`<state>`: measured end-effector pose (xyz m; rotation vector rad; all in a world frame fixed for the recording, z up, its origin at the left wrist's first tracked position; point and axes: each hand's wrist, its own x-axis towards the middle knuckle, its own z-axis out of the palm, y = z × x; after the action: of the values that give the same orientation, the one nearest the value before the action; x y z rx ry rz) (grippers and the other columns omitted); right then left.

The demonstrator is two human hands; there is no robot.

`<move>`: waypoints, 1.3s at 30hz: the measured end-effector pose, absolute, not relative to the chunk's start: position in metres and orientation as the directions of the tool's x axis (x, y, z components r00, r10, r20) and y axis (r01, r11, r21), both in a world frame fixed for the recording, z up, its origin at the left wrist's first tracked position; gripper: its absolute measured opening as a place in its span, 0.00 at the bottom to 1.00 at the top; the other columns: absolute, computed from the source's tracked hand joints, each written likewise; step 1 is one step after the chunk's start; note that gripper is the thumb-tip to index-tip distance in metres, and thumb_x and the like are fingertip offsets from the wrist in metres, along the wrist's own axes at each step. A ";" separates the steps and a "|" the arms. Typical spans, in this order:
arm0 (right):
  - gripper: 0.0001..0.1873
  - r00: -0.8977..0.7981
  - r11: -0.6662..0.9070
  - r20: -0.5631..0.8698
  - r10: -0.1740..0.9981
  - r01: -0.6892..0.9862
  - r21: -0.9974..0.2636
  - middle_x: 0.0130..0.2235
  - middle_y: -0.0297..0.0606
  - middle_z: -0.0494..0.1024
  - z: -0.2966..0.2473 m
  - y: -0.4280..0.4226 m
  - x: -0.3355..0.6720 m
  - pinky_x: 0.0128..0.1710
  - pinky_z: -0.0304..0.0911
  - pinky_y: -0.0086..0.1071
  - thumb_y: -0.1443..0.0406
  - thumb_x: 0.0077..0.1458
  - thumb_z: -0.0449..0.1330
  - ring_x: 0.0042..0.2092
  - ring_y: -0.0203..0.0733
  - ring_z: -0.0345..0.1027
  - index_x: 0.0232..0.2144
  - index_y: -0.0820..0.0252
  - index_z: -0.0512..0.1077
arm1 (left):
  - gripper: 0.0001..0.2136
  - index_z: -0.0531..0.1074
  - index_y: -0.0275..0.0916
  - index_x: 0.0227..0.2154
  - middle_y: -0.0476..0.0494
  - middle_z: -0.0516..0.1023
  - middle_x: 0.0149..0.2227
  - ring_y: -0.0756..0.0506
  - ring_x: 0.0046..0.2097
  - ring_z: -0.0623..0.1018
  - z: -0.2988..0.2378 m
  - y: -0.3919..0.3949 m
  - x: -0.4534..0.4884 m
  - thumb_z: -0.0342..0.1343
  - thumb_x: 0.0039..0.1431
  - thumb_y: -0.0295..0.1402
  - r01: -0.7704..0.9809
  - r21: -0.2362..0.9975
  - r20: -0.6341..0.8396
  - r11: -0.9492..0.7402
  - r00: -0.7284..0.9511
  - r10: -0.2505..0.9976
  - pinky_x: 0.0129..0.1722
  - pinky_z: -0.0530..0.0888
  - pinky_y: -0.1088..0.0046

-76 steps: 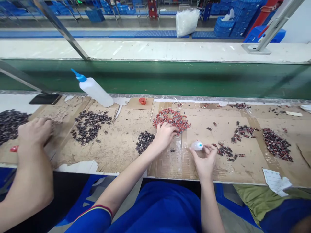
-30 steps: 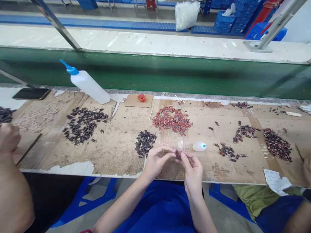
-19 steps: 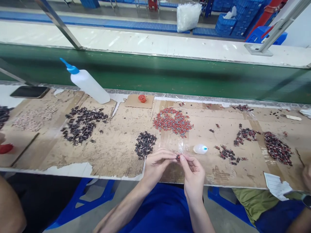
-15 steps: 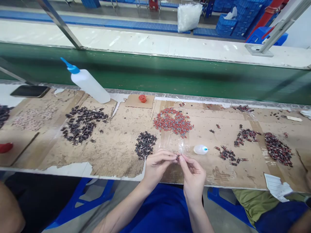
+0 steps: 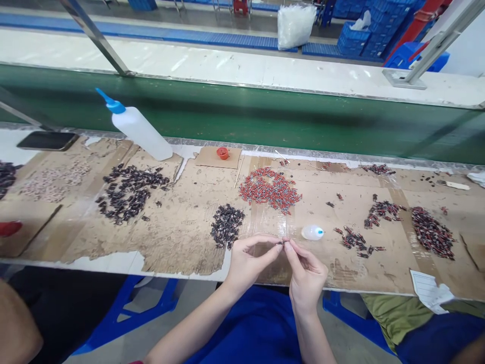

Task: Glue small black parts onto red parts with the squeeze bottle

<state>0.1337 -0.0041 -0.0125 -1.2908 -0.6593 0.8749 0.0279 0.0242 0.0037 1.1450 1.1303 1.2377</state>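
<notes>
My left hand [image 5: 250, 260] and my right hand [image 5: 306, 273] meet over the near edge of the cardboard-covered bench [image 5: 182, 237]. Both pinch one tiny dark part [image 5: 282, 243] between thumb and fingertips. A heap of small black parts [image 5: 226, 226] lies just left of my left hand. A pile of red parts [image 5: 271, 188] sits further back. A little clear bottle with a blue tip [image 5: 312, 232] lies on its side just right of my hands.
A big squeeze bottle with a blue nozzle [image 5: 136, 127] leans at the back left beside a phone [image 5: 47, 141]. More dark heaps lie left [image 5: 129, 192] and right [image 5: 432, 232]. A red cap [image 5: 223, 152] rests on cardboard. Other people's arms show at both lower corners.
Earlier my left hand reached into the red pile and my right hand held the little bottle. The bottle now lies on the bench, and both hands have come together on a tiny part.
</notes>
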 end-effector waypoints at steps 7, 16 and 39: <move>0.05 0.469 0.037 -0.042 0.882 -0.158 -0.987 0.34 0.40 0.84 -0.012 -0.004 0.139 0.40 0.75 0.40 0.63 0.45 0.69 0.36 0.46 0.79 0.29 0.56 0.81 | 0.06 0.78 0.37 0.30 0.44 0.83 0.31 0.46 0.35 0.82 0.003 0.025 0.033 0.63 0.46 0.28 -0.108 0.990 -0.094 0.090 -0.033 0.995 0.40 0.78 0.73; 0.06 0.422 0.067 0.111 0.900 0.117 -0.991 0.35 0.41 0.82 -0.019 -0.015 0.163 0.41 0.74 0.38 0.64 0.49 0.67 0.37 0.44 0.78 0.32 0.58 0.80 | 0.06 0.74 0.38 0.34 0.45 0.82 0.34 0.46 0.38 0.80 -0.007 0.021 0.041 0.61 0.51 0.28 -0.018 0.999 -0.047 0.049 0.125 0.991 0.42 0.76 0.71; 0.17 0.331 0.054 0.164 0.929 0.317 -0.947 0.42 0.43 0.79 -0.039 0.014 0.208 0.50 0.64 0.47 0.57 0.48 0.67 0.48 0.48 0.71 0.36 0.56 0.67 | 0.07 0.75 0.39 0.31 0.40 0.80 0.40 0.36 0.50 0.70 -0.033 0.076 -0.031 0.53 0.62 0.26 0.905 0.351 0.268 -0.243 0.151 0.952 0.49 0.62 0.54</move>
<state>0.2081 0.0137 -0.0393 -1.4898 -1.1952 0.6953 -0.0311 0.0758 -0.0326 2.3002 1.8631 0.6689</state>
